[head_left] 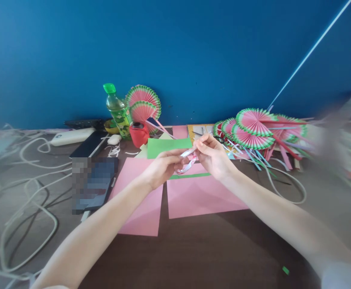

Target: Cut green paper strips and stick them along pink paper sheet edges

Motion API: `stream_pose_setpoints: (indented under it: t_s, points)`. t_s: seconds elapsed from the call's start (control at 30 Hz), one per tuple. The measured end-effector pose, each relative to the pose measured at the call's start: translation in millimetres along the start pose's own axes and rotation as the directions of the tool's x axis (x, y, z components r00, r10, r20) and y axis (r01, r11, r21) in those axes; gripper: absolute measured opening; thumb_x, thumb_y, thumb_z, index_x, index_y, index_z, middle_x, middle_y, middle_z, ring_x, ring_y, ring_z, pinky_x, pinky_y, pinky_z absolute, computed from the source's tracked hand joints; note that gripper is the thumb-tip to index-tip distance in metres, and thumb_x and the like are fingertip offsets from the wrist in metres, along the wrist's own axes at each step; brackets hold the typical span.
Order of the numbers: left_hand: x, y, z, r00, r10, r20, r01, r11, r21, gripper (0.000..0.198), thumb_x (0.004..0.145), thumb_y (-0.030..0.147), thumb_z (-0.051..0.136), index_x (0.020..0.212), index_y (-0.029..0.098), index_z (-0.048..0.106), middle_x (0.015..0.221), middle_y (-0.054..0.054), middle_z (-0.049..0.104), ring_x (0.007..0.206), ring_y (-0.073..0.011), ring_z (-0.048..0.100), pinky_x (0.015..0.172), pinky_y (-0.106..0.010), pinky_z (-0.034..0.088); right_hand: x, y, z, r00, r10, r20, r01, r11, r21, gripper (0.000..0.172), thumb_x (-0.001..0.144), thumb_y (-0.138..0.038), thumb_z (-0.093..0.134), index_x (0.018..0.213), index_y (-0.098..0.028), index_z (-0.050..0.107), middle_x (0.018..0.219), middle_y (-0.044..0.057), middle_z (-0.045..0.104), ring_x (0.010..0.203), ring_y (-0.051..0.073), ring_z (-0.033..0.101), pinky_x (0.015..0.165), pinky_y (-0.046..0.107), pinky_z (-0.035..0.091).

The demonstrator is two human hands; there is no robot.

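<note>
A narrow white strip [188, 152] was held up above the worktop [199, 257], short of the far edge that ran along a blue wall [175, 52]. Its upper part looked flat and pale; what appeared to be its lower part curved into a loose loop with pinkish-red printing, too small to read. The fingers of the left hand [165, 165] and right hand [214, 157] pinched it, over pink paper [202, 196].
</note>
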State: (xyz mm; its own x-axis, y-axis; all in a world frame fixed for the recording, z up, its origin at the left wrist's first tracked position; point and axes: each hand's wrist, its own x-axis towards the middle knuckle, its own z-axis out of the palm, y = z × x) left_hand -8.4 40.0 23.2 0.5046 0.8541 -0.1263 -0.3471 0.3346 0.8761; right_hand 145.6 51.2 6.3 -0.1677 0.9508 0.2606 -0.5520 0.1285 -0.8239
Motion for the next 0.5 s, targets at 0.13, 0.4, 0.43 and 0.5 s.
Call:
stream_pose_setpoints:
  t_s: [0.13,0.4,0.43,0.5]
  points:
    - [0.1,1.2,-1.4,1.000,-0.010,0.015,0.010,1.000,0.029,0.024,0.069,0.005,0.051,0.085,0.007,0.068,0.058,0.000,0.045,0.049,-0.0045,0.032,0.049,-0.022,0.027,-1.5,1.8,1.6,1.000,0.007,-0.002,-0.007,1.000,0.029,0.021,0.066,-0.026,0.073,0.065,-0.021,0.052,0.061,-0.006,0.055,0.057,0.008,0.051,0.057,0.025,0.042]
    - [1.7,1.5,-15.0,0.994,0.108,0.001,-0.105,0.961,0.254,0.030,0.070,0.011,0.047,0.093,0.010,0.067,0.057,0.001,0.047,0.055,-0.0076,0.040,0.056,-0.023,0.031,0.4,-15.8,6.2,0.997,0.049,-0.059,-0.044,0.995,0.085,0.022,0.070,-0.025,0.068,0.064,-0.022,0.047,0.061,-0.006,0.047,0.055,0.007,0.047,0.057,0.023,0.044]
    - [1.9,3.6,-17.5,0.992,0.127,0.002,-0.119,0.926,0.358,0.031,0.072,0.014,0.047,0.097,0.011,0.066,0.058,0.000,0.050,0.057,-0.0087,0.042,0.058,-0.024,0.033,-0.1,-18.1,7.3,0.997,0.057,-0.050,-0.054,0.997,0.061,0.022,0.071,-0.026,0.068,0.066,-0.022,0.047,0.062,-0.006,0.047,0.055,0.007,0.048,0.056,0.023,0.045]
    - [1.9,10.7,-23.3,0.987,0.159,0.003,-0.130,0.797,0.590,0.032,0.076,0.022,0.047,0.101,0.013,0.064,0.062,-0.001,0.056,0.059,-0.0107,0.046,0.061,-0.026,0.035,-1.6,-20.3,8.8,0.996,0.085,-0.030,-0.085,0.996,-0.014,0.023,0.070,-0.030,0.068,0.067,-0.023,0.047,0.064,-0.006,0.049,0.058,0.008,0.052,0.057,0.024,0.046]
